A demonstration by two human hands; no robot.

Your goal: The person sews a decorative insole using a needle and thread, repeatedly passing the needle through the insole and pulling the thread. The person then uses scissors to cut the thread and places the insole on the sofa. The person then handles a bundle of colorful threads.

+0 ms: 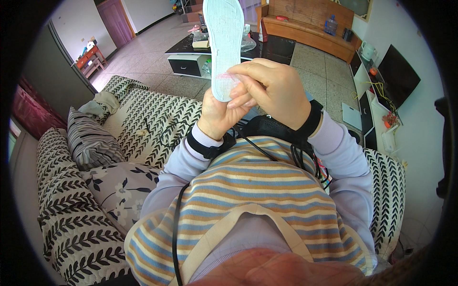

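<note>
A white shoe insole [226,43] with a gridded mesh face is held up in front of me, nearly upright, its top cut off by the picture's edge. Rows of pink stitching [226,76] cross its lower, narrower end. My left hand [217,116] supports that end from below and behind, most of its fingers hidden. At the right edge of the insole, beside the pink rows, my right hand [273,87] has thumb and fingertips drawn together against it. Whether a needle or thread sits between those fingertips is too small to tell.
Around me is a sofa with a leaf-patterned cover [154,114], a striped cushion [91,139] and a floral cushion [121,189]. Ahead stands a black-topped coffee table [275,48] holding bags; beyond it, a wooden bench [311,39]. A television [399,80] is right. Black cables [256,144] cross my lap.
</note>
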